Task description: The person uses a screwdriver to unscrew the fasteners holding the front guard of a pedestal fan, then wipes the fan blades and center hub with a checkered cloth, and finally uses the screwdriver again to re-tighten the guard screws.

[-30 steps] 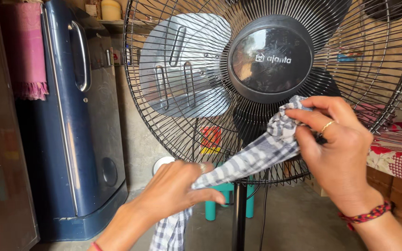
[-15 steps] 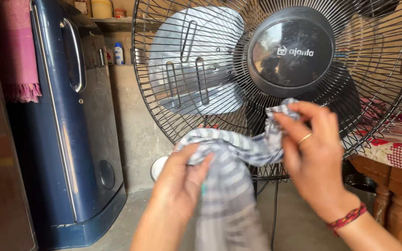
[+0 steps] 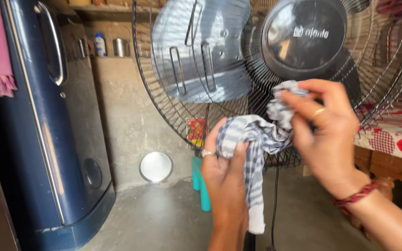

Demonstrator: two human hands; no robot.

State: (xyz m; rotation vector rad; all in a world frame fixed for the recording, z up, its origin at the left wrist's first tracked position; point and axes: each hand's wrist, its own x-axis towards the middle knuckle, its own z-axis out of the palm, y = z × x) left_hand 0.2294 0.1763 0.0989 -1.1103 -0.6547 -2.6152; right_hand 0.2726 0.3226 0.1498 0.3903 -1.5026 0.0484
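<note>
Two hands on one cloth, centre of frame, in front of the lower grille of a pedestal fan.

Left hand, lower centre: fingers curled shut around the bunched middle of a grey-and-white checked cloth, thumb over the top of the bundle, ring visible on one finger. Loose tail of cloth hanging straight down past the wrist toward the bottom edge.

Right hand, centre right: fingertips pinched closed on the upper end of the cloth, held up just below the fan's dark round hub. Ring on one finger, red braided band at the wrist.

Key relation: long axis of the held stretch running from lower left to upper right, short and slack between the two grips; hands near each other, not touching. Upper end of cloth against or just in front of the wire grille, contact not resolvable. Right hand nearer the hub; left hand nearer the lower rim of the grille and the fan's pole.

Surroundings: pale fan blade behind the grille, upper centre. Dark blue refrigerator at left. Round metal lid leaning on the wall, lower centre-left. Teal stool leg behind the left hand. Red-patterned tablecloth at right edge.
</note>
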